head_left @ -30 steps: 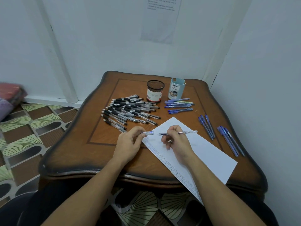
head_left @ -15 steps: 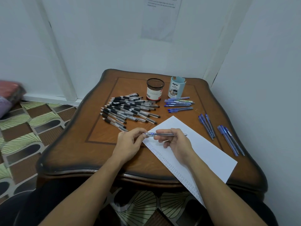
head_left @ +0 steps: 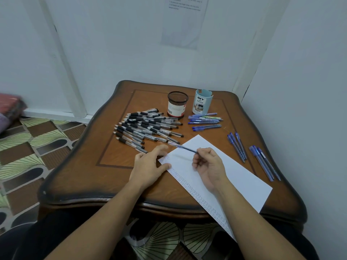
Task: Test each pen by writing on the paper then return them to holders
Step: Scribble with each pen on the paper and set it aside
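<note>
Head view. Table (head_left: 90, 177): brown wood, set in a white-walled corner. Paper (head_left: 234, 177): white, flat on the near right part of the table, near corner overhanging the edge; rows of small marks along its left side. Right hand (head_left: 209, 166): above the paper, fingers curled, pinching a blue pen (head_left: 185, 147) by one end; pen blurred, slanting up-left over the paper's far-left edge, tip end not discernible. Left hand (head_left: 149, 165): fingers relaxed and spread, holding nothing, resting on the table at the paper's left corner, thumb touching the sheet. Black pens (head_left: 148, 126): loose heap just beyond the left hand. Mesh holder (head_left: 177, 104) and pale-blue holder (head_left: 202, 102): upright, side by side, at the back. Blue pens (head_left: 205, 121): row lying before the pale-blue holder. Inner trio (head_left: 237, 146) and outer trio (head_left: 264, 162): blue pens lying right of the paper.
</note>
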Available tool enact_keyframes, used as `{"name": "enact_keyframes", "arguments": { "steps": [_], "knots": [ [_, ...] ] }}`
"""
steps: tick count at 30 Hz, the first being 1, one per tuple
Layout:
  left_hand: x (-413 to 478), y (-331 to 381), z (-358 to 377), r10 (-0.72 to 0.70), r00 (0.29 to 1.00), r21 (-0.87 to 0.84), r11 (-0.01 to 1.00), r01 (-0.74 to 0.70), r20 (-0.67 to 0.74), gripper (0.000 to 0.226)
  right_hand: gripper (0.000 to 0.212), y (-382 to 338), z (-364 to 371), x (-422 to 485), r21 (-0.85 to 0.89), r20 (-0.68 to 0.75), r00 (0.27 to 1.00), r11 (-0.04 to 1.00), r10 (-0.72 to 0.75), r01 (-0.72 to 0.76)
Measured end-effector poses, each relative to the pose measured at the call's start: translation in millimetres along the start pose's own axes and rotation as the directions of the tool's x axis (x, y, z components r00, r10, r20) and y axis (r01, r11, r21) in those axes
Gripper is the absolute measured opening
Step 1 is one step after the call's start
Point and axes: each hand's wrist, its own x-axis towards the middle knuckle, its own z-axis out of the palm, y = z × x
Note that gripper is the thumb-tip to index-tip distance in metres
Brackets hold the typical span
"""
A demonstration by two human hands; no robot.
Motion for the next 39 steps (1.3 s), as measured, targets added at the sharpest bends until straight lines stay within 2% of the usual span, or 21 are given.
{"name": "enact_keyframes", "arguments": {
  "steps": [2, 4, 7, 8, 10, 11, 12, 15, 18, 20, 23, 25, 27, 28, 30, 32, 34, 37, 39],
  "knots": [
    [0.8, 1.0, -0.1, 0.025, 1.000, 0.043, 0.999, -0.025, -0.013, 0.037, 0.007, -5.2, -2.4, 0.7, 0.117, -0.062, 0.997, 0.993, 0.036, -0.029],
    [2.3, -1.5, 1.6, 0.057, 0.998, 0.102, 0.993, -0.056, -0.009, 0.022, 0.006, -15.7, -7.6, 5.6, 0.086, -0.106, 0.994, 0.996, 0.022, -0.013],
    [4.4, -5.4, 4.4, 0.070, 0.997, 0.149, 0.987, -0.067, -0.014, 0.023, 0.013, -38.6, -29.8, 27.3, -0.256, -0.201, 0.974, 0.965, -0.107, 0.053],
    [5.0, -6.1, 4.8, 0.075, 0.997, 0.159, 0.985, -0.071, -0.019, 0.024, 0.017, -47.0, -39.8, 36.1, -0.435, -0.243, 0.951, 0.898, -0.192, 0.070],
    [6.2, -6.8, 5.6, 0.086, 0.996, 0.160, 0.984, -0.079, -0.034, 0.025, 0.019, -62.8, -59.7, 50.8, -0.772, -0.272, 0.875, 0.634, -0.400, 0.050],
    [6.7, -6.8, 5.8, 0.092, 0.995, 0.161, 0.983, -0.084, -0.041, 0.025, 0.020, -70.1, -68.5, 55.2, -0.870, -0.276, 0.836, 0.494, -0.475, -0.007],
    [7.3, -6.6, 6.2, 0.097, 0.994, 0.165, 0.982, -0.088, -0.047, 0.025, 0.021, -76.5, -76.0, 57.8, -0.915, -0.287, 0.806, 0.397, -0.517, -0.071],
    [7.9, -5.9, 7.1, 0.099, 0.995, 0.194, 0.977, -0.091, -0.032, 0.035, 0.025, -85.9, -88.1, 65.7, -0.947, -0.310, 0.781, 0.251, -0.542, -0.202],
    [7.2, -4.7, 5.6, 0.087, 0.996, 0.222, 0.971, -0.087, 0.009, 0.065, 0.025, -81.7, -91.5, 72.2, -0.952, -0.302, 0.782, 0.131, -0.546, -0.276],
    [6.7, -2.5, 3.9, 0.081, 0.995, 0.268, 0.959, -0.095, 0.063, 0.077, 0.028, -78.3, -91.7, 73.1, -0.954, -0.278, 0.781, 0.065, -0.560, -0.293],
    [6.7, 0.0, 1.6, 0.066, 0.989, 0.331, 0.937, -0.108, 0.134, 0.096, 0.031, -78.1, -85.8, 71.8, -0.907, -0.239, 0.792, -0.163, -0.561, -0.389],
    [6.8, 1.1, 1.5, 0.061, 0.986, 0.373, 0.920, -0.117, 0.158, 0.105, 0.031, -76.7, -80.6, 74.7, -0.891, -0.180, 0.803, -0.252, -0.569, -0.379],
    [7.3, 2.1, 1.8, 0.056, 0.985, 0.403, 0.907, -0.119, 0.165, 0.109, 0.029, -73.0, -73.7, 83.8, -0.946, -0.045, 0.832, -0.243, -0.553, -0.213],
    [7.5, 2.8, 1.9, 0.055, 0.984, 0.415, 0.902, -0.120, 0.167, 0.110, 0.026, -69.8, -69.7, 90.6, -0.976, 0.031, 0.847, -0.199, -0.530, -0.089],
    [7.7, 3.1, 2.8, 0.053, 0.984, 0.435, 0.892, -0.123, 0.170, 0.111, 0.026, -62.9, -57.6, 106.0, -0.984, 0.166, 0.886, -0.125, -0.433, 0.124],
    [7.7, 1.8, 4.3, 0.054, 0.986, 0.441, 0.890, -0.120, 0.160, 0.109, 0.029, -57.5, -41.6, 123.1, -0.956, 0.291, 0.897, -0.135, -0.333, 0.260],
    [8.1, 0.2, 5.6, 0.063, 0.987, 0.447, 0.886, -0.123, 0.147, 0.107, 0.032, -53.5, -26.8, 141.5, -0.945, 0.323, 0.909, -0.137, -0.264, 0.297],
    [8.7, -0.5, 5.8, 0.072, 0.986, 0.447, 0.884, -0.134, 0.153, 0.105, 0.023, -50.9, -16.0, 165.3, -0.973, 0.231, 0.944, -0.070, -0.235, 0.221],
    [8.3, -1.1, 5.3, 0.078, 0.985, 0.431, 0.892, -0.137, 0.151, 0.101, 0.016, -49.4, -16.9, 172.7, -0.974, 0.227, 0.945, -0.071, -0.237, 0.216]
  ]
}}
